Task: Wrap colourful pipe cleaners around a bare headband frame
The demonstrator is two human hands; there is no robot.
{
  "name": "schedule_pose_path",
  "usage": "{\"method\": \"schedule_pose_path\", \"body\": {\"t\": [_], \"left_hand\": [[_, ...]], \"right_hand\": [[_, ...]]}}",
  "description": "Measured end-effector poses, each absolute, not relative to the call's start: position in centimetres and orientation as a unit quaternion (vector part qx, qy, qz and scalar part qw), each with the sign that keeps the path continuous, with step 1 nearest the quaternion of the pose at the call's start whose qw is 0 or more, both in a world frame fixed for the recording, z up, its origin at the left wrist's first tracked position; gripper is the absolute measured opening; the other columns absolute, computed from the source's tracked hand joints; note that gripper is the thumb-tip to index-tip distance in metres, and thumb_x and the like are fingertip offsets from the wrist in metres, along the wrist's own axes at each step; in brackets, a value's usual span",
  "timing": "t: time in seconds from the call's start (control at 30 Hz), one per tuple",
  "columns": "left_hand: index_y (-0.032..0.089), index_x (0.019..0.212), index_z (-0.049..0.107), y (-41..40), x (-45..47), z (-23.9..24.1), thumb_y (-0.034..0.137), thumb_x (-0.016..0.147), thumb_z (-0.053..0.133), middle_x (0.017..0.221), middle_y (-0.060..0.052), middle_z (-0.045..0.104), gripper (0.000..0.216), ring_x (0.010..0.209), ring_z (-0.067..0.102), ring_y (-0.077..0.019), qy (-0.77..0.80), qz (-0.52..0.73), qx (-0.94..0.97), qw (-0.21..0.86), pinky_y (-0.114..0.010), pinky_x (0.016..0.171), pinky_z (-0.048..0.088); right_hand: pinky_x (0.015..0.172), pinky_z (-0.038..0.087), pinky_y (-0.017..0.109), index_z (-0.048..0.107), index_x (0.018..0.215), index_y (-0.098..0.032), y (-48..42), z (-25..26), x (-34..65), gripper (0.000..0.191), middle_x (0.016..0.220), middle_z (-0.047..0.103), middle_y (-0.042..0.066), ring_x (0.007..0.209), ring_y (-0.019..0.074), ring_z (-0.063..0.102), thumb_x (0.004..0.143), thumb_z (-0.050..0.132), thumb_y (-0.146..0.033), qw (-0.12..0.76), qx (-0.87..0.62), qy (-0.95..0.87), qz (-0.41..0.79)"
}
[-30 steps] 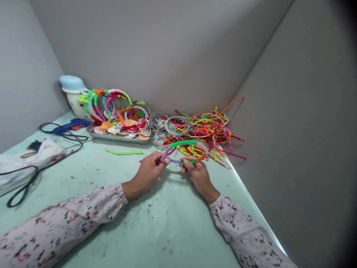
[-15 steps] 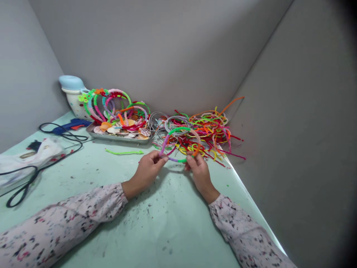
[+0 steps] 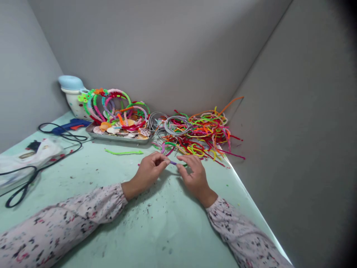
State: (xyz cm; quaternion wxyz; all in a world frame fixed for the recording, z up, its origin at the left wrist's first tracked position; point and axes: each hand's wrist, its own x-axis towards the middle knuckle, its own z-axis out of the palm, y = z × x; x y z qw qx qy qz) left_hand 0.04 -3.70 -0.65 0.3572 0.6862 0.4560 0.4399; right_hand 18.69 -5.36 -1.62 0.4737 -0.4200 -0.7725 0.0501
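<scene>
A person in floral-print sleeves sits at a pale green tabletop (image 3: 156,230) set into a grey corner. Both hands rest low on it, close together, just in front of a heap of loose pipe cleaners (image 3: 203,128) in many bright colours.

The left hand (image 3: 150,170) pinches one end of a purple fuzzy strand (image 3: 173,162) between thumb and fingertips, in a narrow, closed grip. The right hand (image 3: 193,175) pinches the other end the same way. Only a short purple stretch shows, bridging the small gap between the two grips just above the surface. The rest is hidden by fingers or lost against the heap.

Behind the left hand, a single green pipe cleaner (image 3: 124,152) lies flat. Further back, a metal tray (image 3: 117,138) carries wrapped headbands (image 3: 111,104) and shells. A blue glue gun (image 3: 69,125) lies to its left.
</scene>
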Motion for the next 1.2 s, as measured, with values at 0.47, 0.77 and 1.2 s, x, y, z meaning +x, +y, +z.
{"method": "schedule_pose_path", "body": {"t": [0.47, 0.77, 1.2], "left_hand": [[0.017, 0.086, 0.067, -4.7, 0.1, -0.2, 0.02, 0.088, 0.053, 0.077, -0.003, 0.058, 0.015, 0.074, 0.053, -0.0142, 0.372, 0.422, 0.789, 0.245, -0.026, 0.069, 0.041], [0.016, 0.08, 0.062, -4.6, 0.4, -0.4, 0.027, 0.088, 0.053, 0.073, -0.001, 0.054, 0.017, 0.068, 0.05, -0.013, 0.419, 0.403, 0.772, 0.258, -0.025, 0.063, 0.038], [0.017, 0.079, 0.057, -4.8, 0.3, -0.2, 0.03, 0.091, 0.047, 0.073, 0.0, 0.049, 0.02, 0.067, 0.047, -0.0139, 0.432, 0.374, 0.797, 0.198, -0.026, 0.063, 0.036]], "right_hand": [[0.07, 0.036, 0.032, 0.065, 0.098, -0.016, -5.5, -2.0, 18.7, 0.026, 0.077, 0.062, 0.006, 0.074, 0.0186, 0.051, 0.095, 0.041, -0.025, 0.321, -0.388, -0.864, -0.025], [0.067, 0.031, 0.032, 0.064, 0.088, -0.017, -5.6, -1.6, 18.6, 0.026, 0.068, 0.056, 0.004, 0.069, 0.0182, 0.047, 0.095, 0.04, -0.024, 0.282, -0.404, -0.862, -0.119], [0.068, 0.031, 0.034, 0.064, 0.107, -0.015, -5.7, -1.5, 18.5, 0.028, 0.07, 0.057, 0.005, 0.072, 0.0198, 0.047, 0.095, 0.041, -0.025, 0.281, -0.409, -0.855, -0.152]]}}
